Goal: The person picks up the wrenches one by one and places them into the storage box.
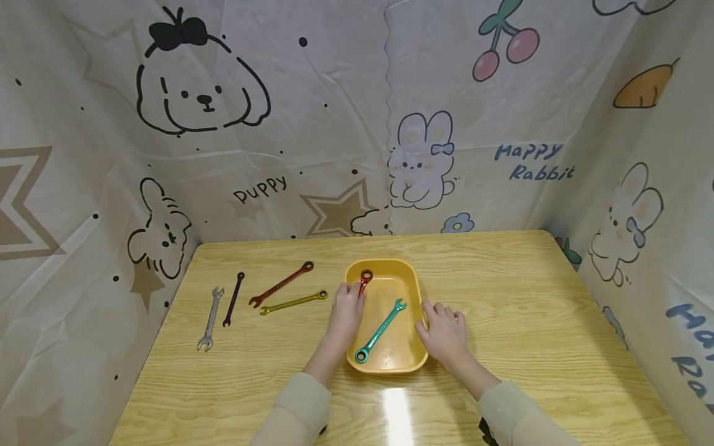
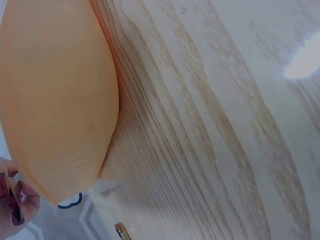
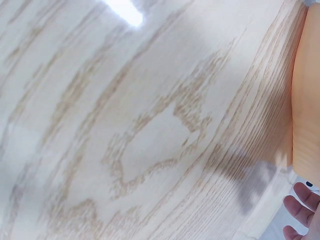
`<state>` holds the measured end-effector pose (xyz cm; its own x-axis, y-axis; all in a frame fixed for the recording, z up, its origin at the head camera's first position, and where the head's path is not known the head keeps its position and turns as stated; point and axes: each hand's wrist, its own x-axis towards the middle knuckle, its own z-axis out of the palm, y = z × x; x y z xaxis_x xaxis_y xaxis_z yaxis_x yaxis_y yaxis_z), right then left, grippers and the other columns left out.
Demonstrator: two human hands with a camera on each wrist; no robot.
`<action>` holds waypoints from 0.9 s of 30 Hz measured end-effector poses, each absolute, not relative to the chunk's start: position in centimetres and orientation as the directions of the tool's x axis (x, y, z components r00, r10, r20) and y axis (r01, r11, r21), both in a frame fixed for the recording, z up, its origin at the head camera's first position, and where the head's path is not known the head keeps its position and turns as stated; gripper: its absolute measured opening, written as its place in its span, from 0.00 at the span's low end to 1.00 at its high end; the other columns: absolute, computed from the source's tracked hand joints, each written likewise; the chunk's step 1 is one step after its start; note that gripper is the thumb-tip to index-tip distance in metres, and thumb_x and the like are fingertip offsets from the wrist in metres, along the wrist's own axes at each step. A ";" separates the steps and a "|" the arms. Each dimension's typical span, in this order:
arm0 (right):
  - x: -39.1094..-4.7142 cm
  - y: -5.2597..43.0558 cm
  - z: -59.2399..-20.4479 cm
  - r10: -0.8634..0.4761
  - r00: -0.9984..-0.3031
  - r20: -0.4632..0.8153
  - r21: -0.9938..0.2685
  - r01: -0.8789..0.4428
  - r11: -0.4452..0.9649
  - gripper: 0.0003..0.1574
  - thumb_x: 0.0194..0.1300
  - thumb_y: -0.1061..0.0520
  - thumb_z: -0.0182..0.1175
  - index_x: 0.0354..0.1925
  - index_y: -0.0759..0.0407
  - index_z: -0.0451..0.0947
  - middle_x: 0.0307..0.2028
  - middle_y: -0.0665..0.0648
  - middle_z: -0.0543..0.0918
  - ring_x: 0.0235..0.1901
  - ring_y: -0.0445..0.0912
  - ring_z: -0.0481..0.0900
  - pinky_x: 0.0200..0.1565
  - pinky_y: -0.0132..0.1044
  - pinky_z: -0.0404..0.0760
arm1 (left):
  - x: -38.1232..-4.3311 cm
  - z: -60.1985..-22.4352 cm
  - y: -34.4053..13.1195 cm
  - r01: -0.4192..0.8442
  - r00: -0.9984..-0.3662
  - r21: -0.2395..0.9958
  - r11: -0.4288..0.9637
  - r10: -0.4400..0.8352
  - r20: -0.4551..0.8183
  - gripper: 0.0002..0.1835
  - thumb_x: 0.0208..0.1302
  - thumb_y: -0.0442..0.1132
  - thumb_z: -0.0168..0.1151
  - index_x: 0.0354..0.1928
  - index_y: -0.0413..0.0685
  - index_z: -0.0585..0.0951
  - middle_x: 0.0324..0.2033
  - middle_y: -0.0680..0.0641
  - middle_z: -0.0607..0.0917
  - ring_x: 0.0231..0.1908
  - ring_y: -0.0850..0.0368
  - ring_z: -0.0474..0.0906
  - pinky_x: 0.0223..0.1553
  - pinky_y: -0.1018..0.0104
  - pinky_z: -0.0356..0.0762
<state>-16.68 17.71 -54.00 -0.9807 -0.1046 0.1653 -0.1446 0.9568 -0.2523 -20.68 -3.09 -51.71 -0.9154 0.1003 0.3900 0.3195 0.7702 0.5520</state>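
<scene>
A yellow plastic tray (image 1: 390, 365) sits at the middle of the table. At its left rim my left hand (image 1: 347, 310) grips a red wrench (image 1: 365, 276), whose ring end sticks out over the tray. The left wrist view shows part of this red wrench (image 2: 17, 212) between the fingers, beside the tray's wall (image 2: 60, 100). Inside the tray a teal combination wrench (image 1: 382, 331) lies diagonally, ring end toward me. My right hand (image 1: 446, 331) is at the tray's right rim with relaxed, spread fingers; its fingertips (image 3: 296, 209) show in the right wrist view.
Left of the tray lie a silver open-end wrench (image 1: 211, 319), a purple wrench (image 1: 233, 300), a dark red wrench (image 1: 281, 284) and a gold wrench (image 1: 294, 303). A printed cloth (image 1: 312, 142) hangs round the back and sides of the wooden table (image 1: 513, 297).
</scene>
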 end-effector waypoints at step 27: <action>-16.7 17.7 -54.3 -0.097 -0.981 0.168 -0.256 -0.138 0.957 0.22 0.61 0.48 0.51 0.51 0.56 0.68 0.41 0.60 0.76 0.42 0.56 0.74 0.47 0.56 0.65 | -20.7 -52.5 -1.4 0.229 -0.939 0.580 0.781 0.020 0.343 0.14 0.59 0.32 0.60 0.45 0.30 0.78 0.33 0.37 0.76 0.35 0.46 0.76 0.34 0.65 0.79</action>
